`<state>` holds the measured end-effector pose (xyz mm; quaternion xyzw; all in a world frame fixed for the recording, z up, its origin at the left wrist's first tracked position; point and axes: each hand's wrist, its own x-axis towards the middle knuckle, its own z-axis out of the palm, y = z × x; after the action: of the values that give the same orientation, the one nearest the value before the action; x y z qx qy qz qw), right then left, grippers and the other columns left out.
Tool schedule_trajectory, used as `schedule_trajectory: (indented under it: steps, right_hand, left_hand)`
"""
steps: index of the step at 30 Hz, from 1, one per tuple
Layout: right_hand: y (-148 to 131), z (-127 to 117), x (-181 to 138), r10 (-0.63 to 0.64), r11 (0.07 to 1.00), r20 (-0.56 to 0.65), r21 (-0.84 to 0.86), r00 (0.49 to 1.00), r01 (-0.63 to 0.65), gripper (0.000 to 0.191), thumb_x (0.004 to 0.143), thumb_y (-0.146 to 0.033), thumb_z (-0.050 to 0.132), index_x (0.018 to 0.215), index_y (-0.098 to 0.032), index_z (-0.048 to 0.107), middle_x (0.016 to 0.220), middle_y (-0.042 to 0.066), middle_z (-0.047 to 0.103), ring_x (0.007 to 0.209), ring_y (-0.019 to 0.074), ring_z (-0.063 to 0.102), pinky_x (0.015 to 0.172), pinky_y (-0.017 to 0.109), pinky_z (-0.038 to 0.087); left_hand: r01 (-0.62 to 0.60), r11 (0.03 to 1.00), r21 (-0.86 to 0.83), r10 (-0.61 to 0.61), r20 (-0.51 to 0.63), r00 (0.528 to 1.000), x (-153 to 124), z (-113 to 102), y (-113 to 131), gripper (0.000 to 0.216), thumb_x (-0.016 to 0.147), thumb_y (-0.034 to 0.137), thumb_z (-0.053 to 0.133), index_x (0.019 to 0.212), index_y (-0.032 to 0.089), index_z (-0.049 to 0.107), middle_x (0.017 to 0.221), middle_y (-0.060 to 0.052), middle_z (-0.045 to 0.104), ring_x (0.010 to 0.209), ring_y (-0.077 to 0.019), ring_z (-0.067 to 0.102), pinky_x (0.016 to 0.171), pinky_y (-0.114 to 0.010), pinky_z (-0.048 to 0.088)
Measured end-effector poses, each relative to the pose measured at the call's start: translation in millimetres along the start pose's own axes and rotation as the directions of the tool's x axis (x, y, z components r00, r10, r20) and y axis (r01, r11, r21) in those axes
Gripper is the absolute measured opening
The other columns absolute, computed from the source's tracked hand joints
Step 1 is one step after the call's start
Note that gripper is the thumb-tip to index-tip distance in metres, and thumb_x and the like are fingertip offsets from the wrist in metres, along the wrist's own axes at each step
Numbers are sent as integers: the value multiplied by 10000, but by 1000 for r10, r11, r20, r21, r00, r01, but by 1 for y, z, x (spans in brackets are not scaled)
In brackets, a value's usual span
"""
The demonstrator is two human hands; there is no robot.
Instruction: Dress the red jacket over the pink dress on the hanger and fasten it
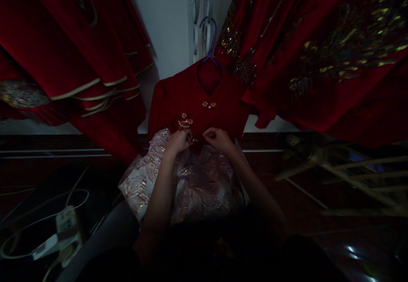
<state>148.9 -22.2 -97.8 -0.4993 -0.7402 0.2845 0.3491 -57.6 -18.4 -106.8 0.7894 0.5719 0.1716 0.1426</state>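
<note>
A dark red jacket [219, 112] hangs on a purple hanger [208, 46] in front of me, with a pink and gold brocade skirt [191, 184] below it. My left hand [179, 140] is closed in a pinch at the jacket's front, just under a jewelled tassel clasp [185, 123]. My right hand [216, 138] is also closed in a pinch on the jacket's front edge, a little to the right. A second small jewelled clasp [208, 104] sits higher, near the collar. What lies between my fingertips is too dark to make out.
More red garments with cream piping [79, 73] hang on the left, and red ones with gold embroidery [334, 52] on the right. A white power strip with cables [65, 226] lies on the dark floor at the lower left. Pale wooden poles [347, 175] stand at the right.
</note>
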Motion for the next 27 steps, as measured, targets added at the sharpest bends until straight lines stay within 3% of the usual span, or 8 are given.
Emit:
schedule_trajectory:
  steps: [4,8,13,27]
  right_hand:
    - [11,10,2,23,1000,66,-7,998,-22,155,774,-165,594,902,-178,680,881,28,727,796,128,676,752,236,518]
    - [15,19,1,-2,1000,94,1,996,2,137,780,-203,616,901,-171,672,894,38,724,811,137,673,772,251,517]
    - [20,27,1,-63,998,94,9,994,62,129,787,-246,630,893,-180,663,909,34,720,822,142,671,772,252,516]
    - [21,28,0,-51,998,96,43,994,47,110,778,-234,630,873,-182,652,885,28,716,802,141,669,758,252,512]
  left_hand:
    - [-10,1000,22,10,9,1000,0,1,-1,177,741,376,669,858,247,634,795,-6,718,772,-184,665,596,-238,384]
    - [-33,998,-58,33,2,999,1,0,-3,132,737,331,664,809,230,619,771,3,709,729,-161,654,608,-228,399]
    - [-75,989,-130,69,-46,997,2,0,-5,102,721,284,657,775,210,612,761,-4,699,713,-154,648,639,-227,427]
    - [-102,968,-229,93,-52,994,3,1,-3,72,686,216,626,735,188,582,715,12,677,666,-136,629,609,-215,417]
